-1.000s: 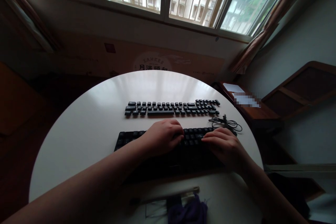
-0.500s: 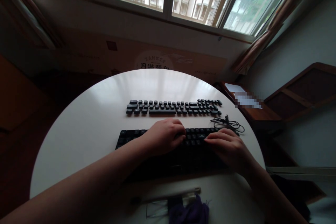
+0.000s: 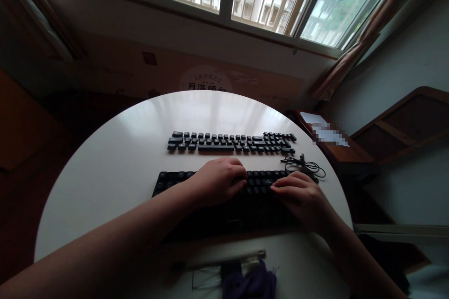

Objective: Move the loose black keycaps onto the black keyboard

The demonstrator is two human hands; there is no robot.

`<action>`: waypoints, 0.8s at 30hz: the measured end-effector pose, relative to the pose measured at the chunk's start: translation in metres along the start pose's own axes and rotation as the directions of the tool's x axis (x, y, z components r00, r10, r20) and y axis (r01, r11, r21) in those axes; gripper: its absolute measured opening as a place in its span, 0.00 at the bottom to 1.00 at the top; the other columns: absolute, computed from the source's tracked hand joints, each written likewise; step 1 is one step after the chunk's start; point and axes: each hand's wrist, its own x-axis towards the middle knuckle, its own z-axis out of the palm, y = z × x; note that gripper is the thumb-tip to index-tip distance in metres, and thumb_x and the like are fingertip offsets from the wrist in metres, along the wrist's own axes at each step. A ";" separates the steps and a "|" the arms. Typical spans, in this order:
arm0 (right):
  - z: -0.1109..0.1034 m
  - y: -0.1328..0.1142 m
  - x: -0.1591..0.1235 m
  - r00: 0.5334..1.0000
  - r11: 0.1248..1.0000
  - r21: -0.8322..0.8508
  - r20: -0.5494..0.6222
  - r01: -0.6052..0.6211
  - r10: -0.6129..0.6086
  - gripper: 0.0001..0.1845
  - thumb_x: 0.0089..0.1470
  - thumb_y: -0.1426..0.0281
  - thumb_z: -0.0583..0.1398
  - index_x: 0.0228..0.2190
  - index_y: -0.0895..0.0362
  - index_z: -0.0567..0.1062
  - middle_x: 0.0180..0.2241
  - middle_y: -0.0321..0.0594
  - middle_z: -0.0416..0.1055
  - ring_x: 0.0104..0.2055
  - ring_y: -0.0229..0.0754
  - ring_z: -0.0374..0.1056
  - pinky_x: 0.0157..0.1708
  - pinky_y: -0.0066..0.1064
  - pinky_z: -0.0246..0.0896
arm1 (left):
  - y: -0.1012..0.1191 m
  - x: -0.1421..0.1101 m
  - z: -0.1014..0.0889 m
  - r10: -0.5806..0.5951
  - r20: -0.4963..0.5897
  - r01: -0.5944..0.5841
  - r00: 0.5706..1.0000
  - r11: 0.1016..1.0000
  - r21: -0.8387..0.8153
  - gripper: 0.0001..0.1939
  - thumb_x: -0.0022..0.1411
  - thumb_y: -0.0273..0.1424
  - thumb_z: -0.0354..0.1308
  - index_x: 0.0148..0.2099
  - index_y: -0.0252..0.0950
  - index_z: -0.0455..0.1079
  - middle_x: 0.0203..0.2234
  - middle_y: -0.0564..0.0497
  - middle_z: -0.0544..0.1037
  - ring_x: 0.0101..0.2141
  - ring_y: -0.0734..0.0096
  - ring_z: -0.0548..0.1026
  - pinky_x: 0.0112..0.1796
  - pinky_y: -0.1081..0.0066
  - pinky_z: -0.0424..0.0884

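Observation:
A black keyboard (image 3: 175, 177) lies across the white table; its upper rows carry keycaps, while the lower part looks dark and bare. Over its middle, my left hand (image 3: 222, 177) is closed, fingers curled down at the keys, whatever they pinch hidden beneath. Further right, my right hand (image 3: 298, 189) rests on the keyboard with its fingers pressed together, tips touching the keys near a wide keycap (image 3: 268, 181). Whether a loose keycap is between those fingers cannot be made out. Behind the keyboard stand loose black keycaps in rows, with a long space bar (image 3: 215, 148) among them.
A coiled black cable (image 3: 303, 164) lies behind the keyboard's right end. Near the front edge of the round white table (image 3: 87, 173) are a purple cloth (image 3: 250, 282), a thin wire tool (image 3: 205, 278) and a rod-like tool (image 3: 224, 260). Papers (image 3: 328, 133) lie on a wooden surface at right.
The view has shifted very slightly. Both hands keep nearly the same pose over the keyboard, and the loose keycaps look unchanged.

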 end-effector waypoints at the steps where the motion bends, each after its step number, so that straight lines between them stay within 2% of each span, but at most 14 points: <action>1: -0.001 -0.001 0.000 1.000 1.000 -0.016 0.010 -0.003 0.003 0.10 0.60 0.72 0.62 0.41 0.49 0.82 0.39 0.41 0.79 0.38 0.46 0.71 0.39 0.41 0.69 | 0.000 0.000 0.000 0.001 -0.002 -0.001 1.000 1.000 -0.002 0.08 0.65 0.33 0.56 0.43 0.39 0.77 0.41 0.48 0.79 0.40 0.63 0.77 0.42 0.66 0.71; 4: -0.004 -0.005 0.000 0.998 0.997 -0.068 0.050 -0.035 0.038 0.10 0.60 0.69 0.62 0.42 0.50 0.82 0.38 0.42 0.77 0.38 0.46 0.70 0.39 0.42 0.67 | -0.001 0.000 0.001 0.001 -0.004 -0.001 1.000 1.000 -0.011 0.08 0.65 0.33 0.57 0.43 0.39 0.76 0.41 0.48 0.79 0.41 0.63 0.77 0.42 0.66 0.71; 7: -0.005 -0.009 -0.001 0.989 0.993 -0.087 0.121 -0.079 0.089 0.09 0.62 0.68 0.61 0.40 0.50 0.82 0.33 0.41 0.74 0.34 0.44 0.67 0.37 0.41 0.65 | -0.001 0.000 0.000 0.000 0.001 0.000 1.000 1.000 -0.016 0.08 0.66 0.33 0.56 0.43 0.39 0.76 0.42 0.48 0.79 0.41 0.63 0.77 0.42 0.66 0.71; 9: -0.004 -0.008 -0.001 0.989 0.994 -0.058 0.113 -0.093 0.099 0.09 0.62 0.69 0.60 0.39 0.50 0.82 0.29 0.39 0.71 0.32 0.43 0.65 0.34 0.39 0.63 | -0.001 0.000 0.000 -0.004 0.005 0.004 1.000 1.000 -0.017 0.08 0.66 0.33 0.56 0.43 0.39 0.76 0.42 0.48 0.79 0.41 0.63 0.77 0.43 0.66 0.71; 12: -0.002 -0.003 -0.002 0.993 0.995 0.017 -0.053 -0.101 0.102 0.12 0.62 0.71 0.59 0.45 0.51 0.80 0.30 0.40 0.71 0.33 0.44 0.66 0.34 0.39 0.64 | 0.000 0.001 -0.002 -0.010 0.015 0.010 1.000 1.000 -0.018 0.09 0.65 0.32 0.56 0.43 0.39 0.76 0.41 0.48 0.79 0.41 0.63 0.77 0.43 0.66 0.72; 15: -0.004 0.002 -0.004 0.939 0.983 0.066 -0.289 -0.173 0.185 0.18 0.61 0.74 0.58 0.51 0.51 0.75 0.34 0.41 0.71 0.36 0.46 0.68 0.37 0.40 0.67 | 0.000 0.001 -0.003 -0.001 0.012 0.002 1.000 1.000 -0.020 0.09 0.66 0.32 0.56 0.43 0.39 0.76 0.41 0.48 0.79 0.41 0.63 0.77 0.42 0.67 0.72; 17: -0.006 0.003 -0.005 0.915 0.979 0.077 -0.347 -0.190 0.205 0.18 0.60 0.75 0.57 0.50 0.51 0.75 0.36 0.42 0.71 0.38 0.46 0.68 0.38 0.40 0.67 | 0.001 0.001 -0.004 0.001 0.015 -0.001 1.000 1.000 -0.018 0.09 0.66 0.32 0.55 0.44 0.39 0.76 0.41 0.48 0.79 0.41 0.63 0.77 0.42 0.67 0.72; 19: -0.007 0.002 -0.005 0.939 0.986 0.069 -0.301 -0.149 0.163 0.18 0.58 0.77 0.57 0.48 0.50 0.77 0.38 0.42 0.70 0.40 0.47 0.68 0.39 0.41 0.68 | 0.001 0.001 -0.004 -0.005 0.025 0.005 1.000 1.000 -0.016 0.10 0.65 0.32 0.56 0.45 0.39 0.76 0.41 0.48 0.78 0.41 0.63 0.77 0.42 0.66 0.72; 22: -0.006 0.001 -0.004 0.989 0.997 0.038 -0.125 -0.068 0.072 0.19 0.56 0.79 0.57 0.44 0.50 0.79 0.39 0.43 0.70 0.42 0.47 0.67 0.41 0.42 0.68 | 0.002 0.001 -0.004 -0.015 0.036 0.015 0.999 1.000 -0.010 0.10 0.65 0.32 0.56 0.46 0.40 0.76 0.42 0.48 0.78 0.41 0.63 0.76 0.43 0.66 0.72; 24: -0.005 0.001 -0.002 0.999 0.999 0.020 -0.017 -0.042 0.042 0.19 0.55 0.81 0.57 0.43 0.50 0.80 0.39 0.42 0.71 0.42 0.47 0.67 0.42 0.43 0.67 | 0.001 0.001 -0.004 -0.019 0.039 0.019 0.999 1.000 -0.003 0.10 0.65 0.33 0.56 0.46 0.40 0.76 0.42 0.48 0.78 0.42 0.62 0.76 0.43 0.66 0.72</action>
